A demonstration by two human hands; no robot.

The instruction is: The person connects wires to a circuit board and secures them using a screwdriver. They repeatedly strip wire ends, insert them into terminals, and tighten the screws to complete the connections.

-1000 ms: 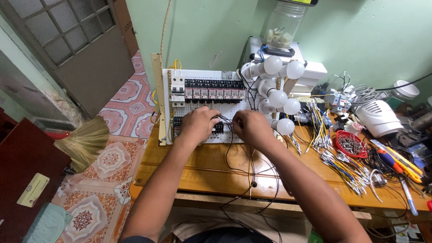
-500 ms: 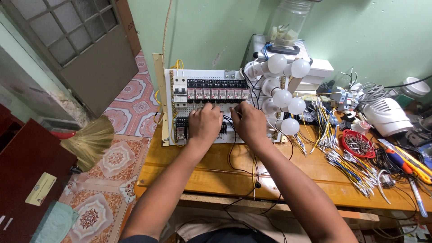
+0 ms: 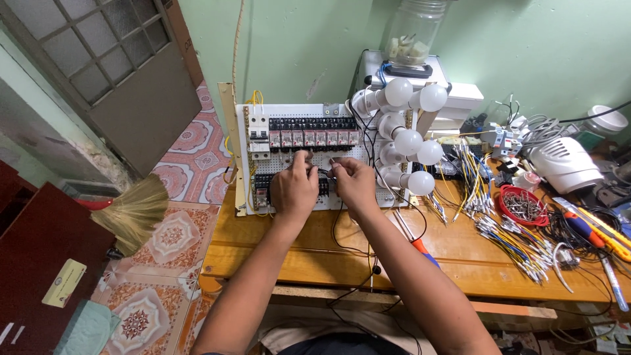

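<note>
Bench: my wooden workbench (image 3: 315, 256) carries everything, set against the green wall.
Panel: the white perforated wiring board (image 3: 309, 154) stands upright on it, a row of relays (image 3: 314, 137) across its top.
Bulbs: white lamps (image 3: 407, 141) cluster just right of the board.
Left hand: my left hand (image 3: 294, 189) rests curled on the board's middle, fingertips pinched; on what, I cannot tell.
Right hand: my right hand (image 3: 355, 184) pinches a thin black wire (image 3: 327, 173) beside it.

light: bright, even, soft shadows | focus: sharp | edges: wide-angle bending | glare: none strong
</note>
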